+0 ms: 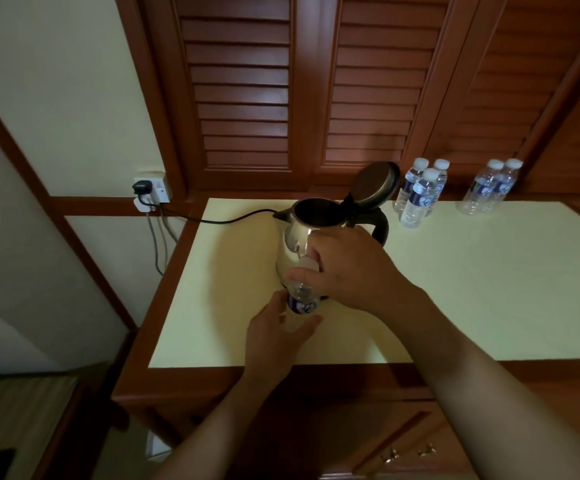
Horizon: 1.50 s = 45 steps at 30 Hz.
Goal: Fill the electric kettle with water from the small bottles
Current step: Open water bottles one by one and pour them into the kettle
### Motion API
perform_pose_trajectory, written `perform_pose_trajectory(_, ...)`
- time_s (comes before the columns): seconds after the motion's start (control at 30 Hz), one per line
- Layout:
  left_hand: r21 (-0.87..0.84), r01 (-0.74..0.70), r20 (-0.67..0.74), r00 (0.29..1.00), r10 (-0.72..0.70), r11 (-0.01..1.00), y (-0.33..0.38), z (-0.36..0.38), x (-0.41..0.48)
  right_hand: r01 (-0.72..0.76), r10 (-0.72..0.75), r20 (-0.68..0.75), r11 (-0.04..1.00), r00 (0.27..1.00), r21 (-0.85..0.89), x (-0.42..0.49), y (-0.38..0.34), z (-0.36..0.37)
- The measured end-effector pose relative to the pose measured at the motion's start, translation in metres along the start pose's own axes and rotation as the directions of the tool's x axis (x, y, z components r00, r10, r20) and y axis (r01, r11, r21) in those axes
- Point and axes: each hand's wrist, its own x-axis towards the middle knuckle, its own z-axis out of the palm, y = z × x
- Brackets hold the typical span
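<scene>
Gripping the bottle (pixel 301 301) low, the left hand (pixel 274 341) is holding it while the right hand (pixel 351 271) is pinching its cap (pixel 307 265)

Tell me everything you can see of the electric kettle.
The kettle looks like shiny steel, with black spout and handle; its black-rimmed lid stands open. It stands upright on the tabletop; its inside looks dark. A black cord runs from behind it to a wall plug. The small bottle and right hand hide its lower front; contact unclear.

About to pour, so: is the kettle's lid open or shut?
Open: the lid stands tipped back, leaving the kettle uncovered.
</scene>
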Motion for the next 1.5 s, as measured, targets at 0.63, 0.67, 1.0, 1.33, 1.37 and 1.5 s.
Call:
perform_pose_trajectory(0.63,-0.024,-0.018,-0.059,0.998,0.016,1.000,-0.006,0.004,0.000,-0.130,0.152,0.001,0.846,0.988,0.517,-0.036,0.077,0.037)
perform_pose_trajectory(0.67,-0.019,-0.019,-0.061,0.998,0.018,1.000,-0.006,0.004,0.000,-0.169,0.181,0.025,0.850,0.983,0.499,-0.042,0.088,0.050)
perform_pose_trajectory(1.0,-0.004,0.018,-0.122,0.992,-0.018,1.000,-0.005,0.000,0.000,-0.294,0.310,-0.070,0.939,0.948,0.181,-0.066,0.125,0.137)
perform_pose_trajectory(1.33,-0.027,-0.036,-0.324,0.946,0.025,0.999,0.004,-0.022,0.008,-0.253,0.281,-0.140,0.950,0.950,0.184,-0.069,0.128,0.147)
perform_pose_trajectory(1.37,-0.038,-0.045,-0.328,0.944,0.030,0.998,0.009,-0.028,0.012,-0.252,0.277,-0.136,0.951,0.951,0.176,-0.069,0.127,0.146)
perform_pose_trajectory(1.5,-0.034,-0.125,-0.340,0.935,0.106,0.992,0.025,-0.054,0.034,-0.236,0.259,-0.127,0.956,0.958,0.172,-0.069,0.129,0.147)
